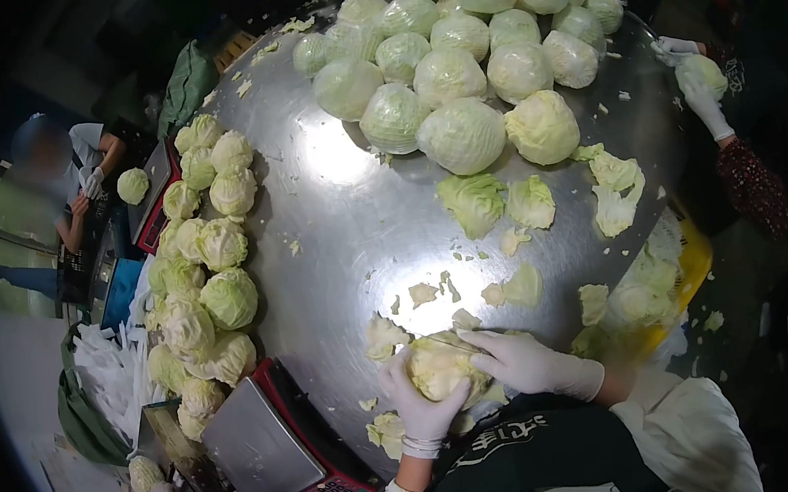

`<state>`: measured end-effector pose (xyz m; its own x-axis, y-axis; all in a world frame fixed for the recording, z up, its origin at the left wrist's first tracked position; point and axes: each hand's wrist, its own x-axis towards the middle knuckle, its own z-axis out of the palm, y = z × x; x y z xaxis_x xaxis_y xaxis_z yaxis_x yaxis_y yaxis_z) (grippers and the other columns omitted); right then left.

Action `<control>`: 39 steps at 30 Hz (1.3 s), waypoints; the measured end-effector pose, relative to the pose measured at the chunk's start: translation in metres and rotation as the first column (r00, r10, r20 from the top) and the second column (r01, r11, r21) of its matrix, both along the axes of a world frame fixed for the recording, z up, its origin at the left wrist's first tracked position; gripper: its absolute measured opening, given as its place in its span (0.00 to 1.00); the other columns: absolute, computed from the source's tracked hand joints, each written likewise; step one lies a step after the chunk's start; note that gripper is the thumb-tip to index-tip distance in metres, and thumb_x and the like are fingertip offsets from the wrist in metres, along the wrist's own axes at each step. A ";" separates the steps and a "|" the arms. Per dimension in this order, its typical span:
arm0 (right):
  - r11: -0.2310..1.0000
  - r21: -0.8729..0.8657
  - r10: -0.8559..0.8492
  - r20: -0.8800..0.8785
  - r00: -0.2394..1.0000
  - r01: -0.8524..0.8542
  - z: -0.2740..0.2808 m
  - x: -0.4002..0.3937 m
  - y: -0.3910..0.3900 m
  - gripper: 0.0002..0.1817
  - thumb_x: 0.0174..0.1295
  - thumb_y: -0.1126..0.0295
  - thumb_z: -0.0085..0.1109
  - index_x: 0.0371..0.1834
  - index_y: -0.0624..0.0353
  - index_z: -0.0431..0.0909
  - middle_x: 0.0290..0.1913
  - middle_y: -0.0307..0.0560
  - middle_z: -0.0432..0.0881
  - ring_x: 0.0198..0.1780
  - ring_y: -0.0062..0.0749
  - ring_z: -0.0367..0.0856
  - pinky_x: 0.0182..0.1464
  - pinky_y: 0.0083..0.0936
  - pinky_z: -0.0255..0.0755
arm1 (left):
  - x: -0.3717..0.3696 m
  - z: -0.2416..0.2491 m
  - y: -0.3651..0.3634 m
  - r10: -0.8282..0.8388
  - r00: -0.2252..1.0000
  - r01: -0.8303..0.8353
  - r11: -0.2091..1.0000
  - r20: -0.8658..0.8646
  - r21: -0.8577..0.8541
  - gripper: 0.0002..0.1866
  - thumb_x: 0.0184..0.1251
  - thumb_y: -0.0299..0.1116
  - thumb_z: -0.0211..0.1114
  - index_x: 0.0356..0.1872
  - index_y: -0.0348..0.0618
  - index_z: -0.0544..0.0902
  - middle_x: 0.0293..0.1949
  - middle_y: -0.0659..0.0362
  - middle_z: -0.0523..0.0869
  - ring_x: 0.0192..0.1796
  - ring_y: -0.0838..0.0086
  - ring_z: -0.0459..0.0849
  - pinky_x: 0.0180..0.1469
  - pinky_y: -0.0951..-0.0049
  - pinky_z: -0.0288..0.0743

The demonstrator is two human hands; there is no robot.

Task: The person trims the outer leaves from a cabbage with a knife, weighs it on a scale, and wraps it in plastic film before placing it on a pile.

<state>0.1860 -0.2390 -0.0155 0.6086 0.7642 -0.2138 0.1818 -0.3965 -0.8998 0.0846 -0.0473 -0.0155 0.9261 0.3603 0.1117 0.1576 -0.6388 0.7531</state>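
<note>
A pale, partly trimmed cabbage [441, 371] is at the near edge of the steel table, between my two white-gloved hands. My left hand [415, 402] is wrapped around its left and lower side. At its upper right, my right hand [531, 361] is closed, with the fingertips against the cabbage. A thin dark edge shows by those fingertips; I cannot make out what it is. Loose outer leaves [384, 336] lie around the cabbage, and more leaf scraps [521, 285] are just beyond my hands.
Film-wrapped cabbages [462, 136] are piled at the table's far side. Unwrapped cabbages [229, 299] line the left edge near a red scale [261, 442]. A yellow crate [695, 262] with leaves stands right. Co-workers are around the table; one gloved hand [706, 103] holds a cabbage.
</note>
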 end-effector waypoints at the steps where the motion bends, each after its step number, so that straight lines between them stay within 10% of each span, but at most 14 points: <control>1: 0.998 -0.055 -0.041 0.031 0.999 0.043 -0.002 -0.008 -0.004 0.31 0.78 0.56 0.48 0.76 0.65 0.63 0.68 0.69 0.74 0.66 0.59 0.77 0.65 0.42 0.72 | -0.001 0.004 -0.006 0.000 1.000 0.000 1.000 -0.003 -0.006 0.47 0.43 0.47 0.85 0.64 0.36 0.71 0.52 0.48 0.68 0.55 0.58 0.72 0.61 0.59 0.68; 7: 0.967 -0.251 -0.056 -0.042 0.998 0.044 0.036 -0.033 -0.027 0.33 0.76 0.59 0.45 0.80 0.63 0.55 0.71 0.68 0.70 0.49 0.60 0.87 0.50 0.48 0.80 | -0.008 0.000 -0.034 -0.007 0.999 0.014 0.982 -0.037 0.190 0.54 0.37 0.54 0.87 0.66 0.40 0.70 0.57 0.44 0.66 0.59 0.49 0.68 0.62 0.49 0.65; 14: 0.961 -0.209 -0.103 0.332 0.937 0.180 0.025 -0.034 -0.017 0.29 0.70 0.64 0.54 0.73 0.61 0.67 0.48 0.50 0.80 0.33 0.45 0.87 0.31 0.39 0.80 | -0.013 -0.018 -0.036 -0.070 0.996 0.058 0.980 0.057 0.189 0.45 0.52 0.45 0.80 0.67 0.31 0.67 0.59 0.41 0.65 0.63 0.50 0.68 0.66 0.49 0.64; 19: 0.921 -0.111 -0.333 0.265 0.905 0.372 -0.010 0.000 -0.014 0.18 0.74 0.62 0.52 0.61 0.57 0.78 0.42 0.58 0.85 0.40 0.51 0.87 0.40 0.43 0.80 | -0.016 -0.010 -0.043 -0.218 0.974 0.188 0.922 0.053 0.339 0.46 0.51 0.47 0.79 0.68 0.33 0.67 0.60 0.41 0.66 0.62 0.48 0.69 0.66 0.48 0.64; 25: 0.839 -0.206 -0.489 0.120 0.864 0.504 -0.041 0.013 -0.039 0.18 0.74 0.60 0.49 0.60 0.54 0.79 0.48 0.56 0.86 0.49 0.55 0.85 0.52 0.44 0.77 | -0.078 -0.036 0.016 -0.198 0.977 0.202 0.978 0.079 -0.053 0.43 0.48 0.43 0.79 0.63 0.39 0.68 0.64 0.41 0.65 0.67 0.47 0.67 0.73 0.48 0.59; 29: 0.842 -0.305 -0.412 0.168 0.895 0.445 0.005 0.009 -0.030 0.31 0.66 0.53 0.62 0.71 0.53 0.72 0.51 0.58 0.85 0.49 0.53 0.86 0.50 0.42 0.80 | -0.091 -0.044 -0.003 0.109 0.994 -0.088 0.910 0.029 -0.405 0.40 0.48 0.39 0.83 0.59 0.39 0.68 0.63 0.42 0.66 0.66 0.50 0.69 0.72 0.52 0.61; 31: 0.894 -0.222 -0.359 0.165 0.918 0.390 0.023 0.001 -0.016 0.39 0.62 0.49 0.67 0.74 0.53 0.67 0.51 0.55 0.85 0.48 0.52 0.87 0.48 0.42 0.80 | -0.075 -0.044 -0.008 0.111 0.984 -0.064 0.951 0.138 -0.303 0.41 0.47 0.37 0.83 0.59 0.37 0.67 0.59 0.45 0.71 0.64 0.56 0.73 0.69 0.57 0.66; 33: 0.995 0.064 -0.096 0.241 0.966 0.083 0.030 -0.003 -0.004 0.41 0.62 0.47 0.66 0.74 0.57 0.67 0.49 0.55 0.83 0.43 0.53 0.86 0.47 0.43 0.79 | -0.049 -0.007 -0.013 -0.132 0.991 0.132 0.988 0.007 -0.081 0.43 0.46 0.38 0.84 0.60 0.34 0.68 0.58 0.46 0.72 0.63 0.55 0.74 0.69 0.56 0.67; 39: 0.971 -0.059 0.230 -0.059 0.971 -0.234 0.000 0.031 0.021 0.27 0.61 0.47 0.68 0.53 0.56 0.82 0.39 0.55 0.86 0.41 0.53 0.86 0.45 0.40 0.79 | -0.032 -0.003 0.007 -0.404 0.914 0.405 0.912 0.024 -0.068 0.47 0.44 0.38 0.85 0.67 0.32 0.71 0.62 0.41 0.77 0.65 0.51 0.76 0.70 0.54 0.68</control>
